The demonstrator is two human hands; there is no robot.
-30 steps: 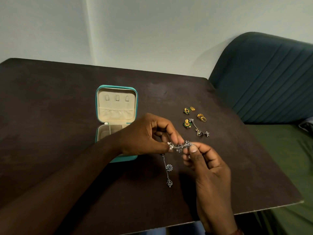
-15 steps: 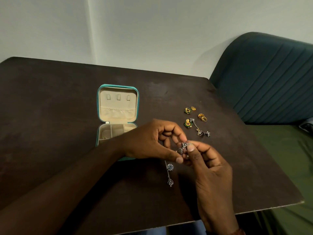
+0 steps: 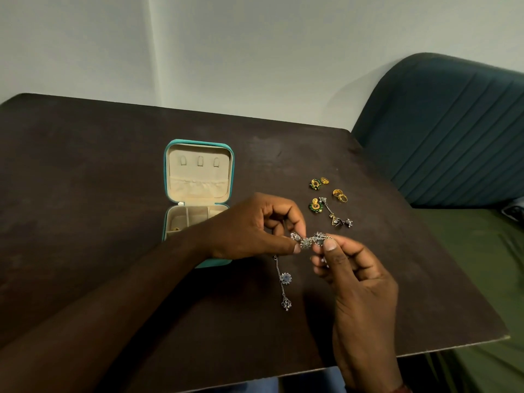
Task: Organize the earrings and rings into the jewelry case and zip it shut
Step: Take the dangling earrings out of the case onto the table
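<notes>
A teal jewelry case (image 3: 198,177) lies open on the dark table (image 3: 85,194), cream lining up, with something small and gold in its lower tray. My left hand (image 3: 255,225) and my right hand (image 3: 351,268) both pinch a long silver dangle earring (image 3: 307,241) just right of the case. Its chain (image 3: 284,282) hangs down to the tabletop. Further right lie two green-and-gold earrings (image 3: 314,184) (image 3: 315,205), gold rings (image 3: 339,194) (image 3: 324,180) and a second silver dangle earring (image 3: 336,217).
A dark teal padded chair back (image 3: 453,123) stands at the table's right edge, above a green cushion (image 3: 487,279). The table's front edge (image 3: 453,346) runs close under my right wrist. A pale wall rises behind the table.
My left fingers have shifted their pinch along the top of the silver earring. Both hands stay in about the same place, and the chain still hangs.
</notes>
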